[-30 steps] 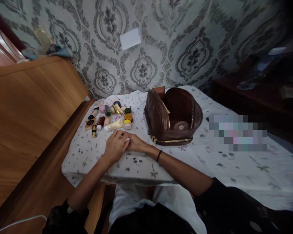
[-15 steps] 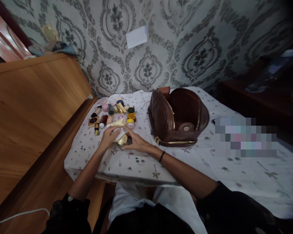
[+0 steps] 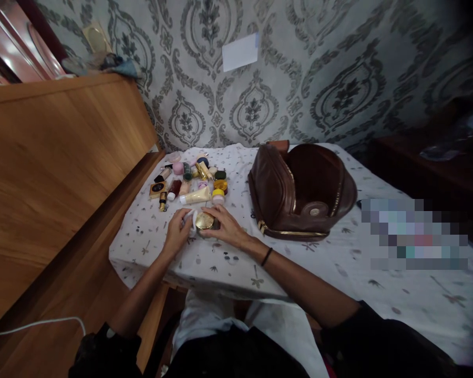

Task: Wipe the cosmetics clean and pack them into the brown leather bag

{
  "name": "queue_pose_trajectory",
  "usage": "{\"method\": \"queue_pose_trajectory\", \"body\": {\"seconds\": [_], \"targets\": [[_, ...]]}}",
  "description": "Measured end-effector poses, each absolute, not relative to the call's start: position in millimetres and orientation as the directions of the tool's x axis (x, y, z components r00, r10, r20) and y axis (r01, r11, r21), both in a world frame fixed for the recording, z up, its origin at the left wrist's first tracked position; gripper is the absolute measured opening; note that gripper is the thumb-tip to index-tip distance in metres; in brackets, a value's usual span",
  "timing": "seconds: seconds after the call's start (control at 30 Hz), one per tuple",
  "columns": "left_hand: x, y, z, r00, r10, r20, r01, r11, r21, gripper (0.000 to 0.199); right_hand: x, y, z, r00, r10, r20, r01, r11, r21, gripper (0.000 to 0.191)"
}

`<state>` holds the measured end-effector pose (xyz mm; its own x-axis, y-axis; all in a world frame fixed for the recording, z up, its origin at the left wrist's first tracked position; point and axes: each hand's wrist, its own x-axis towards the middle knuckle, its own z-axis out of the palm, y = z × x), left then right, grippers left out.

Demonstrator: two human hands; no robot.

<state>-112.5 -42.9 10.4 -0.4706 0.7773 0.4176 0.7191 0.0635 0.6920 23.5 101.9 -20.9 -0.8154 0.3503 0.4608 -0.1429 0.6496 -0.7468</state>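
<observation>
My right hand grips a gold-lidded jar above the front of the patterned cloth. From the other side, my left hand is closed on a crumpled white wipe, which presses against the jar's left edge. Just beyond my fingers lie a cream-coloured squeeze tube and a small jar with a yellow lid. Several more cosmetics crowd behind them, among them a dark red bottle with a white cap, a gold-and-black compact and a small black-and-gold bottle.
A brown leather bag stands unzipped on the tablecloth to the right. Further right is a blurred-out patch. A wooden panel borders the left side, and a patterned wall rises behind.
The view has shifted, so the scene sits further right. My hands have drawn the jar and wipe clear of the squeeze tube, and the gold lid shows more fully.
</observation>
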Motion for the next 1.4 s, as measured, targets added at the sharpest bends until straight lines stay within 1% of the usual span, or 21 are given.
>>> {"method": "queue_pose_trajectory", "body": {"seconds": [0.1,0.2,0.3,0.37,0.53,0.7,0.8,0.93,1.03,1.23,1.4], "targets": [[-105.4,-50.6,12.5,-0.452,0.765,0.459,0.752,0.050,0.657,0.030,25.3,101.8,-17.0,-0.818,0.337,0.466,-0.157,0.649,-0.745,0.066],[-97.5,-56.1,13.7,-0.397,0.762,0.512,0.807,0.024,0.590,0.036,27.6,102.0,-12.7,-0.816,0.341,0.466,-0.163,0.638,-0.753,0.060],[-91.0,-58.0,17.2,-0.333,0.772,0.541,0.854,0.004,0.520,0.037,29.5,102.5,-10.1,-0.815,0.371,0.446,-0.156,0.600,-0.785,0.057],[-88.2,-57.4,21.1,-0.308,0.778,0.548,0.867,-0.007,0.498,0.037,31.2,103.0,-9.2,-0.810,0.397,0.432,-0.160,0.559,-0.813,0.056],[-82.4,-52.3,28.5,-0.267,0.790,0.552,0.871,-0.048,0.489,0.040,40.4,103.9,-7.2,-0.819,0.426,0.385,-0.162,0.471,-0.867,0.054],[-77.3,-45.6,28.4,-0.248,0.785,0.568,0.899,-0.032,0.437,0.028,49.0,105.6,-7.9,-0.810,0.462,0.361,-0.132,0.457,-0.880,0.055],[-78.7,-43.0,27.7,-0.243,0.786,0.569,0.910,-0.018,0.414,0.028,50.7,107.9,-8.3,-0.816,0.444,0.371,-0.144,0.465,-0.873,0.056],[-86.6,-44.0,20.1,-0.261,0.797,0.544,0.912,0.020,0.409,0.030,54.4,113.1,-6.4,-0.841,0.378,0.386,-0.175,0.486,-0.856,0.062],[-93.4,-47.0,10.4,-0.277,0.810,0.517,0.907,0.042,0.420,0.030,58.0,116.5,-4.6,-0.859,0.346,0.376,-0.185,0.476,-0.860,0.059],[-94.4,-49.6,4.9,-0.297,0.805,0.514,0.898,0.052,0.437,0.029,60.1,116.5,-2.1,-0.856,0.370,0.361,-0.174,0.453,-0.874,0.053],[-83.7,-48.9,11.2,-0.296,0.781,0.550,0.913,0.061,0.404,0.028,59.3,118.1,-5.1,-0.815,0.407,0.412,-0.153,0.534,-0.831,0.049]]}}
